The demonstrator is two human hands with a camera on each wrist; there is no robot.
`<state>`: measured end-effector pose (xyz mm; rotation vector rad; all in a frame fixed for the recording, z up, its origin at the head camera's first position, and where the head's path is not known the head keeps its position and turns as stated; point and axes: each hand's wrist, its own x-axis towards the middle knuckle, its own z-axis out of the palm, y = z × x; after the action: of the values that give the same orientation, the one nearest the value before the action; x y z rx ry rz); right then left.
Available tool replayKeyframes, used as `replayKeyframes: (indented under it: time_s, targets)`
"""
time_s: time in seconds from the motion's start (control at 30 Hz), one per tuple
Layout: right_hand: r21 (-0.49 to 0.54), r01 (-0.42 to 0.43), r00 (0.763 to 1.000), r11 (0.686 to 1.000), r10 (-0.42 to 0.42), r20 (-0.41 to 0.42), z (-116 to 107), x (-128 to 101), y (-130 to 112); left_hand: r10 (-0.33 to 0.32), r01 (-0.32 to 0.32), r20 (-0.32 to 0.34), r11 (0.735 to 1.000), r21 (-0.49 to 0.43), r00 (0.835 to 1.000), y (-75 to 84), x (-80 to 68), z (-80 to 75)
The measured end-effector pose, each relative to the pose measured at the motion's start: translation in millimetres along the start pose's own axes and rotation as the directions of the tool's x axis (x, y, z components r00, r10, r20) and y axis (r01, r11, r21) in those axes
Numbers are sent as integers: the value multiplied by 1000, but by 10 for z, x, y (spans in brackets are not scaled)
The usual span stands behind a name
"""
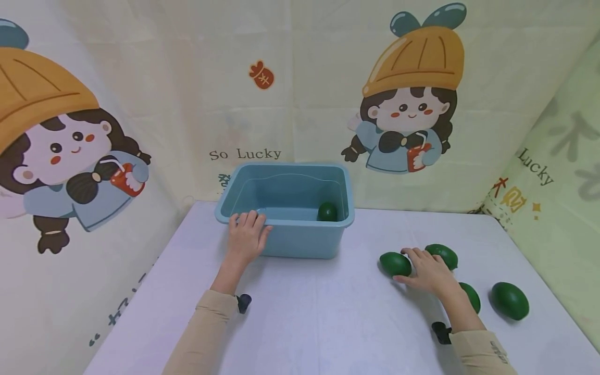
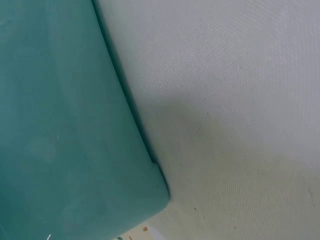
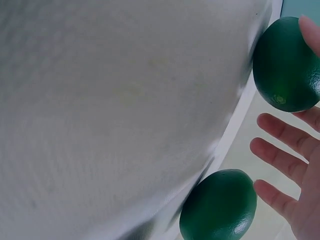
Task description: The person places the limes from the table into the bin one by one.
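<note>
At the front rim of a blue plastic bin (image 1: 300,239), my left hand (image 1: 245,237) holds the edge, fingers over it and thumb against the outside. A green lime (image 1: 327,212) lies inside the bin at the right. My right hand (image 1: 428,271) is at another lime (image 1: 395,264) on the table; thumb and index finger lie on either side of its near end, the other fingers spread. In the right wrist view, the thumb overlaps this lime (image 3: 282,65), and a second lime (image 3: 218,205) sits by the little finger. The left wrist view shows only the bin wall (image 2: 65,125) and cloth.
Beyond my right hand lies a lime (image 1: 442,255). Another lime (image 1: 471,297) is partly hidden behind my right wrist, and one more lime (image 1: 510,301) rests farther right. A white cloth covers the table (image 1: 319,312). Printed cloth walls (image 1: 309,104) stand behind and at both sides.
</note>
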<state>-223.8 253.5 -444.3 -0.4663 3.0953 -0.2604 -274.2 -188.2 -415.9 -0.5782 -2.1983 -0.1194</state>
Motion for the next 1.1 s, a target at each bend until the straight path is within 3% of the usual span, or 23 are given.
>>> replayKeyframes:
  time_s: [0.33,0.7,1.1]
  targets:
    - [-6,-1,1000,1000,1,13,26,-2,13,-6,6,6,1000,1,1000,2,-2,13]
    - [4,-20,999,1000,20,39,49,10,13,3,-4,-45,1000,-8,999,0,-5,41]
    - [14,-27,997,1000,26,71,52,17,9,-2,1,-39,1000,-20,999,6,-17,47]
